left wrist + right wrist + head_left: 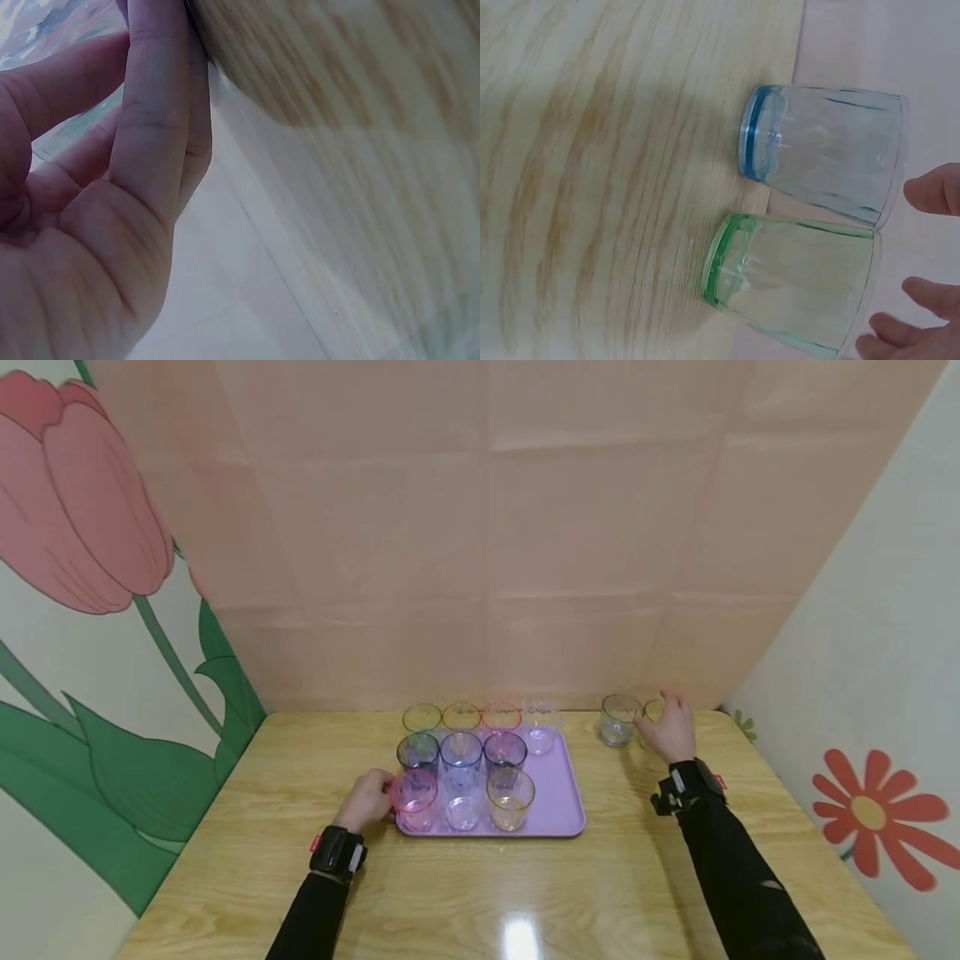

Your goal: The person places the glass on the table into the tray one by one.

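Observation:
My left hand [366, 797] is at the left edge of a purple tray [555, 793], beside a pink-rimmed glass [415, 802]. Its fingers look mostly straight in the left wrist view, the tips running out of frame by the tray. Over at the right, my right hand [670, 727] reaches to a green glass [795, 281]. The right wrist view shows its thumb and fingers spread near the glass rims, gripping nothing. Touching or close beside the green glass is a blue-tinted glass [821, 150]; both stand upright on the table.
Several coloured glasses stand in rows on the tray, among them a yellow-rimmed one [511, 802] in front and a clear one [541, 735] at the back right. A peach-coloured sheet [480, 543] hangs behind the wooden table [600, 893]. Painted walls flank both sides.

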Tool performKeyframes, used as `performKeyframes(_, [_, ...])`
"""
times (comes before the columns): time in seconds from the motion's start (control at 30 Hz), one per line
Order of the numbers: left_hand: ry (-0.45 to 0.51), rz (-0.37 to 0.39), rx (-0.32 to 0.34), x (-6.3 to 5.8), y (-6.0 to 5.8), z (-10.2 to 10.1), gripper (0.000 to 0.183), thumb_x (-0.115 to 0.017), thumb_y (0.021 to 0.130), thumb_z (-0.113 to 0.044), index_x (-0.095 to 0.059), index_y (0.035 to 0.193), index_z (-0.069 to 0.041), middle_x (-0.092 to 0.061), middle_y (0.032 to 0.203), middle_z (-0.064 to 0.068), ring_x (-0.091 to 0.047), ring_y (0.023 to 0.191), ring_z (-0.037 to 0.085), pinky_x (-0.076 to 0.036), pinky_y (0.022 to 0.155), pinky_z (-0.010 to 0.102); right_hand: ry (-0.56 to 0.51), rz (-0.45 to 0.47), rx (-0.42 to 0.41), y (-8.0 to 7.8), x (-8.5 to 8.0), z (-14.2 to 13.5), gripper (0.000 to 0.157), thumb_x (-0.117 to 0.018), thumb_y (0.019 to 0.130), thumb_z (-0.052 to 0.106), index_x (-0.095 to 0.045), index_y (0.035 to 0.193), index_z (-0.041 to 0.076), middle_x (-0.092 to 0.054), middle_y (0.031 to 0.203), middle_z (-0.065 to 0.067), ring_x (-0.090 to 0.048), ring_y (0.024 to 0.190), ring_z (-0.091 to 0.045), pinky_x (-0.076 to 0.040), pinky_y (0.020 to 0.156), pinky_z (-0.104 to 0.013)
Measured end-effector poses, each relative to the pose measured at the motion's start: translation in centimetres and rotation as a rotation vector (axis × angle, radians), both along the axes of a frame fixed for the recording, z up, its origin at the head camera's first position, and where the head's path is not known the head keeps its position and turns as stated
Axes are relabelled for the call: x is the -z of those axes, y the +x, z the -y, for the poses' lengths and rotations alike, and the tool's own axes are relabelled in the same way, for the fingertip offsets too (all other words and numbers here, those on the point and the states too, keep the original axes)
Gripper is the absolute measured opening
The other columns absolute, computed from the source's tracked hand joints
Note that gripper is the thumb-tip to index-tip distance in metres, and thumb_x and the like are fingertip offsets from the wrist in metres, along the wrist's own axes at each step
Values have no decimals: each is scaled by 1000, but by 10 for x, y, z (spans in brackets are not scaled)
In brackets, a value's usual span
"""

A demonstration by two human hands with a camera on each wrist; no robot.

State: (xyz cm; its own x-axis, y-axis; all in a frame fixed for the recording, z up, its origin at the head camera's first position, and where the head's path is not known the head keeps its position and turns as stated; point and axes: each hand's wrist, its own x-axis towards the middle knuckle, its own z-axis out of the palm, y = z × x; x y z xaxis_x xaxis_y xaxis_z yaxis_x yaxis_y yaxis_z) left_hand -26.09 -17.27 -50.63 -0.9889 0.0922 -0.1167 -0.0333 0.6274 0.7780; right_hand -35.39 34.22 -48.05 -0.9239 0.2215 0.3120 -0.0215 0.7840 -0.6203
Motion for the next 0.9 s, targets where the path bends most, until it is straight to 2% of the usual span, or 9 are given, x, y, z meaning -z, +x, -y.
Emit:
performKeyframes(0.2, [-17, -7, 0, -1, 2, -1, 19, -57, 82, 8, -70, 93, 1, -62, 74, 6, -61, 62, 15, -55, 56, 28, 92, 32, 26, 4, 3, -3, 72, -66, 85, 22, -36, 141, -11, -37, 137, -41, -37, 124, -57, -32, 101, -66])
performKeyframes(0.33, [-17, -12, 0, -2, 2, -1, 19, -56, 82, 9, -70, 94, 1, -62, 74, 6, -60, 62, 15, -55, 55, 28, 113, 82, 54, 5, 5, -5, 75, -66, 83, 21, -34, 143, -10, -36, 137, -42, -37, 123, -57, -32, 99, -68])
performKeyframes(0.6, [-26, -7, 7, 0, 2, 0, 18, -57, 82, 9, -70, 92, 1, -62, 74, 6, -60, 63, 16, -54, 56, 27, -19, 146, 72, 1, 19, -15, 82, -68, 85, 19, -24, 147, -10, -23, 144, -43, -26, 132, -59, -28, 107, -67])
performKeyframes(0.8, [-12, 0, 3, -3, 3, -1, 18, -57, 82, 9, -69, 93, 2, -62, 75, 7, -61, 64, 16, -55, 56, 28, -63, 144, 145, 3, 24, -19, 84, -68, 87, 25, -22, 149, -6, -27, 143, -41, -32, 129, -57, -33, 102, -67])
performKeyframes(0.9, [-5, 2, 0, -4, 3, -2, 18, -57, 82, 10, -69, 94, 2, -62, 75, 7, -61, 63, 16, -55, 56, 29, -73, 156, 164, 4, 26, -21, 88, -68, 87, 31, -19, 150, -6, -24, 143, -41, -33, 127, -58, -35, 99, -68])
